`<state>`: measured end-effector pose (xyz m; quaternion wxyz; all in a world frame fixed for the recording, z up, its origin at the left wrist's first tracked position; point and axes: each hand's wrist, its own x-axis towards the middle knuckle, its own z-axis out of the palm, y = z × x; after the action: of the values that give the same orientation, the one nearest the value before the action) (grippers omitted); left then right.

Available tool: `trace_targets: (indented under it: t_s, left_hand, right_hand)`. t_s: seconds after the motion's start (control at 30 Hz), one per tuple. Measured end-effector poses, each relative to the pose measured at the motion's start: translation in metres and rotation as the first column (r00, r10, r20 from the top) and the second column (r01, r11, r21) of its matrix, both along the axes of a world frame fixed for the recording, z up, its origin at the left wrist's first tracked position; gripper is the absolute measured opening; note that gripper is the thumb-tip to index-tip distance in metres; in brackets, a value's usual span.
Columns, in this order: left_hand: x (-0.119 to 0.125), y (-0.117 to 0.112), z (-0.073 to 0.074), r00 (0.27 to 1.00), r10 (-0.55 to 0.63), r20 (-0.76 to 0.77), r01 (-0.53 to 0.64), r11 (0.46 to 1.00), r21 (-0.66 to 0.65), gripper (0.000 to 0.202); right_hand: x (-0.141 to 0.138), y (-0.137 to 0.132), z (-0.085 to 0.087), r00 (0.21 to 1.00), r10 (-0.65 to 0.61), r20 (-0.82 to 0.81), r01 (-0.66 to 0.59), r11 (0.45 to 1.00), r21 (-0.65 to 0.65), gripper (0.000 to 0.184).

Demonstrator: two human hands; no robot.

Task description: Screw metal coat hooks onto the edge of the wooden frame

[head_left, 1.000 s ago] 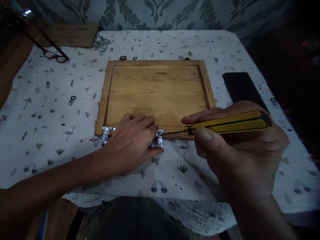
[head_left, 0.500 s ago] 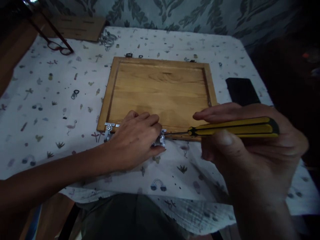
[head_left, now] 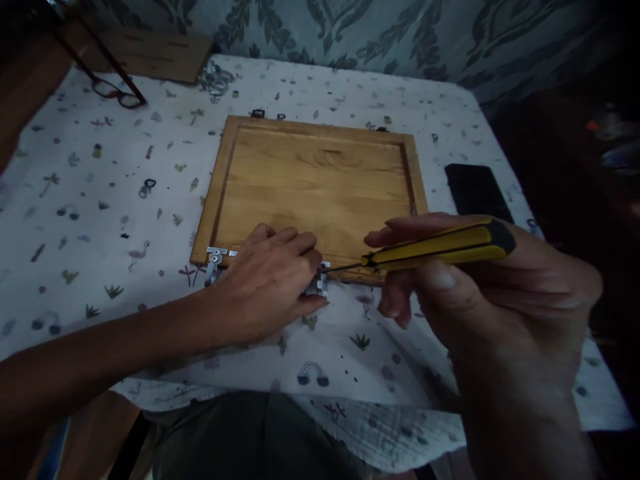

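A yellow-and-black screwdriver [head_left: 440, 247] is in the grasp of my right hand [head_left: 505, 300], thumb below and fingers above its handle. Its thin shaft points left, and the tip meets the metal hinge [head_left: 323, 285] at the front edge of a framed wooden panel [head_left: 320, 180]. My left hand [head_left: 273, 280] is closed over that hinge, fingers curled on the wood and thumb along the near side, covering much of the metal. Another silver hinge part [head_left: 215, 257] shows left of this hand, at the panel's front left corner.
The panel lies on a patterned tablecloth [head_left: 150, 280]. Dark catches [head_left: 258, 114] sit at its far edge. Red-framed glasses [head_left: 131, 100], cardboard [head_left: 155, 57] and a pile of metal pieces [head_left: 216, 79] are at the back left. A flat black object [head_left: 479, 192] lies to the right.
The screwdriver handle has turned and tilted in my right hand, which has shifted slightly left. My left hand keeps its place on the hinge. The whole view has moved a little.
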<state>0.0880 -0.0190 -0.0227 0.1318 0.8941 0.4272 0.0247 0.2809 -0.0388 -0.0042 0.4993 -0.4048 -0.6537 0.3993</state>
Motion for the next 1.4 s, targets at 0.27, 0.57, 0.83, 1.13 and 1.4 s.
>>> trace_targets:
  t_s: [0.27,0.57,0.83,1.13,1.4]
  left_hand:
    - [0.001,0.002,0.003,1.000,-0.002,-0.020,0.001,0.998,-0.059,0.033]
    - [0.000,-0.001,0.002,1.000,-0.012,-0.011,0.012,1.000,-0.029,0.032]
    - [0.001,0.001,0.003,1.000,-0.012,0.003,0.012,0.999,-0.042,0.032]
    - [0.000,0.000,0.001,1.000,-0.013,0.008,0.014,0.999,-0.032,0.034]
    - [0.000,0.000,0.003,1.000,-0.019,0.006,0.019,1.000,-0.022,0.033]
  right_hand:
    - [-0.005,0.007,0.001,0.996,-0.084,-0.033,0.087,0.991,0.102,0.023]
    - [0.004,0.003,0.006,0.998,0.058,0.036,-0.059,0.998,0.021,0.019]
    - [-0.002,0.004,0.002,0.996,-0.016,-0.083,0.021,0.998,0.063,0.029]
    - [0.006,0.001,0.006,0.999,0.036,0.027,-0.037,0.999,0.025,0.024]
    - [0.000,0.000,0.006,0.999,-0.026,-0.037,0.027,0.999,0.036,0.031]
